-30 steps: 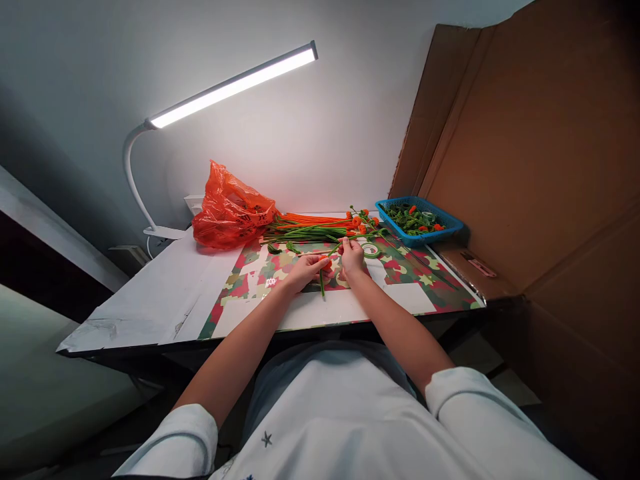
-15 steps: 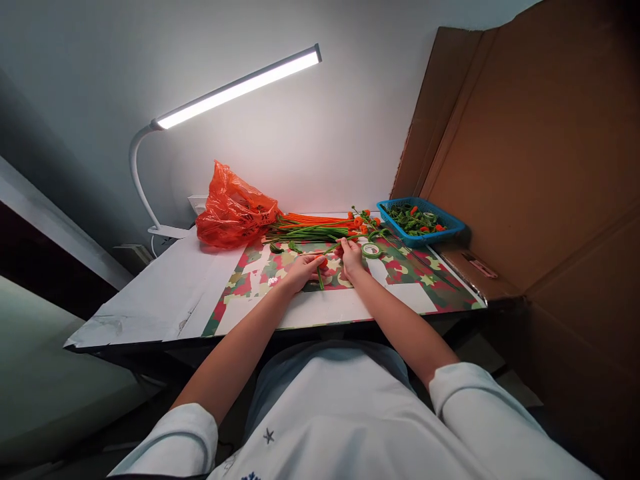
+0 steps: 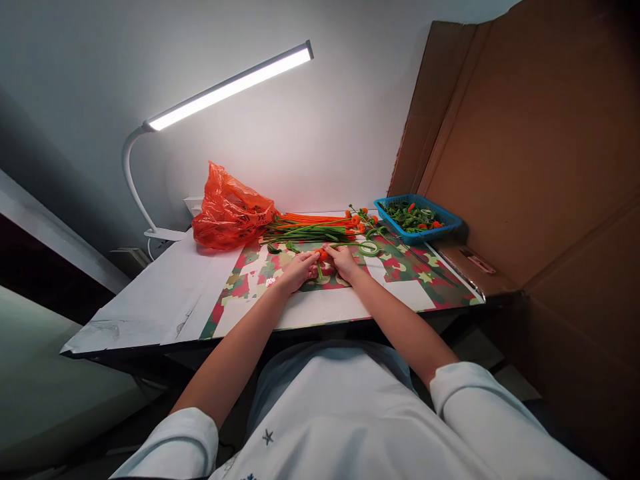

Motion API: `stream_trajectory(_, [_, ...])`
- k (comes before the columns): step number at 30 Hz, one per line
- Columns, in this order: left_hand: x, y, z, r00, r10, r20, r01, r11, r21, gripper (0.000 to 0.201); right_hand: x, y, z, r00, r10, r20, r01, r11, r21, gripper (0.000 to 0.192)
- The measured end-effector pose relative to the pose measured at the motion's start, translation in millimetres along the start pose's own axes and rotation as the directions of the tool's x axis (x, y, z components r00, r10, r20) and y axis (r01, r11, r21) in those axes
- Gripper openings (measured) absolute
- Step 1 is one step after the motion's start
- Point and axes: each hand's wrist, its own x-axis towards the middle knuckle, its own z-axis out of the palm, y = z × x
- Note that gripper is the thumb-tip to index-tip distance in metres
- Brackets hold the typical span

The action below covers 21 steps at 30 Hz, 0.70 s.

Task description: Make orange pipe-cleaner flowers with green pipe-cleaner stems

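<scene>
Pinching small orange flower (image 3: 323, 255) between my left hand (image 3: 299, 268) and right hand (image 3: 344, 260), both closed on it, low over table (image 3: 165, 293) for steadiness; green stem (image 3: 319, 271) hung below.

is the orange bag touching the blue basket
Apart. The head view shows the orange bag at the table's left rear and the blue basket far right, stems lying between them.
</scene>
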Motion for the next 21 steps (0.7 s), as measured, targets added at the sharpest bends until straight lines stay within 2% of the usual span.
stream_trajectory(3, [-4, 3, 0.6, 0.997, -0.062, 0.054, 0.060, 0.997, 0.040, 0.020, 2, -1, -2, 0.999, -0.031, -0.036, 0.032, 0.999, 0.014, 0.021])
stream_trajectory(7, [-7, 7, 2.7, 0.995, -0.068, 0.068, 0.064, 0.997, 0.051, 0.016, 3, -1, -3, 0.995, -0.078, -0.068, 0.081, 0.996, 0.034, 0.025])
stream_trajectory(13, [-10, 13, 6.5, 0.993, -0.048, 0.111, 0.045, 0.999, 0.027, 0.042, 6, 0, -4, 0.981, -0.152, -0.122, 0.159, 0.986, 0.049, 0.038])
stream_trajectory(21, [-9, 14, 6.6, 0.988, -0.055, 0.148, 0.053, 0.998, 0.014, 0.052, 10, -1, -6, 0.963, -0.222, -0.153, 0.228, 0.973, 0.028, 0.042])
